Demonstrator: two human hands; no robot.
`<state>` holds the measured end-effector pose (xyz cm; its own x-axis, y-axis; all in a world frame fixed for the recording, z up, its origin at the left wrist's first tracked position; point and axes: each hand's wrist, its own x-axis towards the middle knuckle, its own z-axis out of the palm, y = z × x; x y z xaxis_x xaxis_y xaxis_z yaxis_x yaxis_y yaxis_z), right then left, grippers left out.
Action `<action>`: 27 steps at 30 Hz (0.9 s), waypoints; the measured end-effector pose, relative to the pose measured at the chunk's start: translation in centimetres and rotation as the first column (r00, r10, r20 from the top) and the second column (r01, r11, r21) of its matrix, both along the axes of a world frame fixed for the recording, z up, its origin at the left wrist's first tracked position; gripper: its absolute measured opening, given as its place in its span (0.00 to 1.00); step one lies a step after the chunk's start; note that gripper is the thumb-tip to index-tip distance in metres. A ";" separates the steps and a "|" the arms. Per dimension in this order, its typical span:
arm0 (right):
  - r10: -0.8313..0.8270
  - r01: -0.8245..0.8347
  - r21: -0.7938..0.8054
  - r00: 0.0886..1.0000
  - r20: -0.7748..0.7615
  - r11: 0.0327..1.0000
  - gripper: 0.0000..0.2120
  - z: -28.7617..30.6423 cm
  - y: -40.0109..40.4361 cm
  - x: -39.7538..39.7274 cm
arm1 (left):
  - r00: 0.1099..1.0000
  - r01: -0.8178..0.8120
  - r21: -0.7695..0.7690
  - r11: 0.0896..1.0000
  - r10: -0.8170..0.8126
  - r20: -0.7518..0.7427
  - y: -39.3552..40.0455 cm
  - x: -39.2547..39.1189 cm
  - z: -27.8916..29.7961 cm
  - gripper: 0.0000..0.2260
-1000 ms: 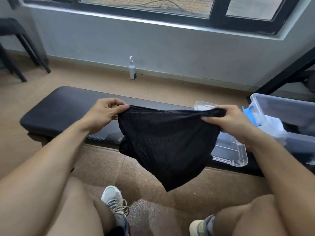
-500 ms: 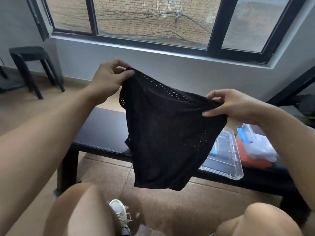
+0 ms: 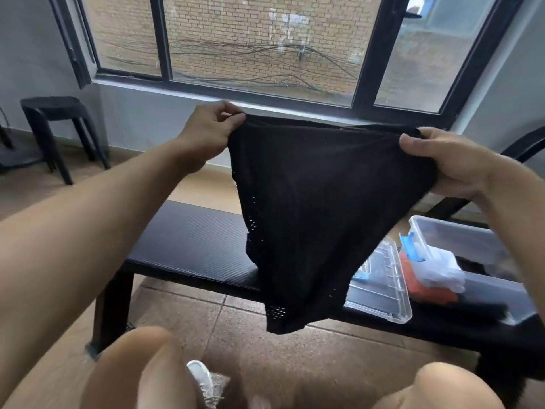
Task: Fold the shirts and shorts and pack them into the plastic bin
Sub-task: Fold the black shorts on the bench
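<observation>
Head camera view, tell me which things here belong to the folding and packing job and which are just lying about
Job: black mesh shorts, held up by left hand and right hand; plastic bin; bin lid; clothes in bin; bench.
Lying about: black stool.

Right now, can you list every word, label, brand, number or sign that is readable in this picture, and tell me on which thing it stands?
There is no readable text in this view.
Black shorts, held up by the left hand and right hand: no logo or tag shows.
Plastic bin and its lid: no label shows.
Clothes in the bin: blurred, no print can be made out.
</observation>
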<state>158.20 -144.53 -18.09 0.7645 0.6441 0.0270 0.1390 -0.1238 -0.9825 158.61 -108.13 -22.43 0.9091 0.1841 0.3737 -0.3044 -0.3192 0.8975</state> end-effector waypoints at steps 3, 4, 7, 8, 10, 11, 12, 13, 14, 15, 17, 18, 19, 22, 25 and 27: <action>0.072 -0.072 -0.007 0.997 -0.028 0.997 0.26 0.8 -0.1 -0.9 | 0.994 0.084 -0.118 0.989 -0.092 -0.056 -1.4 -0.2 -0.5 0.05; 0.037 -0.039 -0.052 0.999 -0.039 0.998 0.19 1.1 0.0 -0.8 | 0.992 0.095 -0.144 0.985 -0.107 -0.074 -1.7 -0.3 -0.6 0.04; -0.292 0.317 -0.234 0.947 0.135 0.919 0.04 0.2 0.2 1.1 | 0.981 0.112 -0.195 0.974 -0.140 -0.136 -2.7 -0.5 -0.9 0.05; -0.422 0.490 -0.278 0.865 0.270 0.826 0.05 -0.6 0.3 2.4 | 0.977 0.115 -0.201 0.973 -0.147 -0.154 -3.2 -0.5 -1.1 0.06; -0.566 0.713 -0.260 0.685 0.459 0.652 0.11 -2.8 0.7 4.7 | 0.970 0.108 -0.229 0.967 -0.153 -0.189 -4.7 -0.5 -1.6 0.06; -0.578 0.749 -0.247 0.642 0.504 0.615 0.12 -4.2 1.1 5.6 | 0.967 0.094 -0.254 0.963 -0.149 -0.205 -5.7 -0.5 -2.0 0.06; -0.556 0.763 -0.246 0.615 0.559 0.597 0.13 -5.6 1.6 6.2 | 0.967 0.073 -0.283 0.956 -0.138 -0.215 -6.6 -0.4 -2.5 0.07; -0.519 0.770 -0.242 0.592 0.617 0.591 0.14 -6.9 2.4 6.4 | 0.967 0.047 -0.314 0.948 -0.122 -0.223 -7.5 -0.2 -3.1 0.07; -0.494 0.757 -0.218 0.587 0.642 0.616 0.13 -7.9 3.4 6.0 | 0.968 0.021 -0.338 0.941 -0.103 -0.228 -8.3 0.0 -3.9 0.08; -0.480 0.706 -0.200 0.634 0.607 0.680 0.12 -8.6 4.8 4.7 | 0.969 -0.001 -0.352 0.936 -0.086 -0.231 -9.1 0.1 -4.8 0.08; -0.409 0.546 -0.217 0.789 0.458 0.809 0.15 -10.3 7.4 2.0 | 0.968 -0.021 -0.369 0.929 -0.073 -0.240 -10.2 0.3 -6.8 0.08; -0.383 0.500 -0.224 0.826 0.412 0.837 0.18 -11.2 8.4 0.8 | 0.966 -0.026 -0.373 0.927 -0.073 -0.249 -10.7 0.2 -7.8 0.08; -0.387 0.505 -0.221 0.823 0.416 0.835 0.20 -12.3 9.2 0.2 | 0.963 -0.034 -0.374 0.927 -0.070 -0.260 -11.1 0.1 -8.8 0.08; -0.488 0.610 -0.157 0.740 0.462 0.777 0.20 -15.0 9.9 -0.1 | 0.952 -0.030 -0.388 0.921 -0.092 -0.293 -12.0 -0.5 -10.8 0.08; -0.527 0.630 -0.118 0.725 0.444 0.767 0.14 -16.5 9.8 0.4 | 0.934 0.006 -0.456 0.890 -0.167 -0.315 -12.5 -0.8 -12.0 0.12; -0.530 0.610 -0.073 0.736 0.421 0.789 0.08 -17.3 9.6 0.7 | 0.928 -0.011 -0.520 0.854 -0.185 -0.322 -12.6 -0.7 -12.7 0.11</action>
<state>158.86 -134.91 -35.41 0.9475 0.1115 0.2996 0.3156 -0.4762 -0.8208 157.91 -120.69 -35.11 0.9808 0.1710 -0.0933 0.0543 0.2202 0.9739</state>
